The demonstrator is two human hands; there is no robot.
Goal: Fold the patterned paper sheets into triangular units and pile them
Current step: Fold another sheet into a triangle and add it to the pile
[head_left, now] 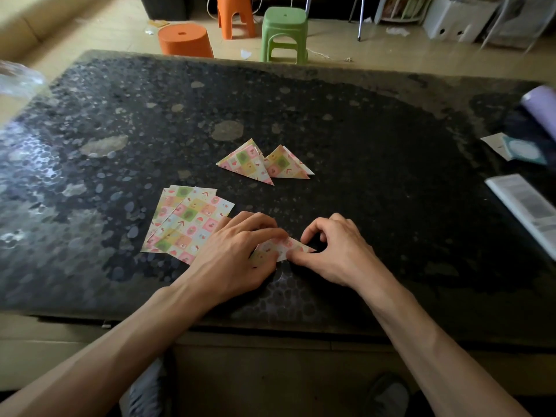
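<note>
While we press it to the tabletop near the front edge, the half-folded sheet [282, 248] shows only as a narrow patterned wedge between our hands. Our left hand [237, 251] covers its left part, the fingers bent down onto it, so we cannot tell how far the paper runs underneath. Our right hand [334, 251] pinches the right tip, thumb on the near edge and forefinger curled above it, the other fingers tucked in. Just to the left, partly under our left hand, a fanned stack of flat sheets [186, 218] lies with its checked fruit print up. Farther back, apart from our hands, the folded triangles [264, 164] rest overlapping; we cannot count them. All of it sits on a dark speckled table [376, 124]. At the right edge, cut off by the frame, we see a lilac roll [541, 106], a small card [517, 149] and a printed booklet [526, 206]; a blurred clear plastic bag [18, 79] sits at the far left. Beyond the table, two orange stools [185, 40] and a green stool [284, 31] stand on a pale floor.
</note>
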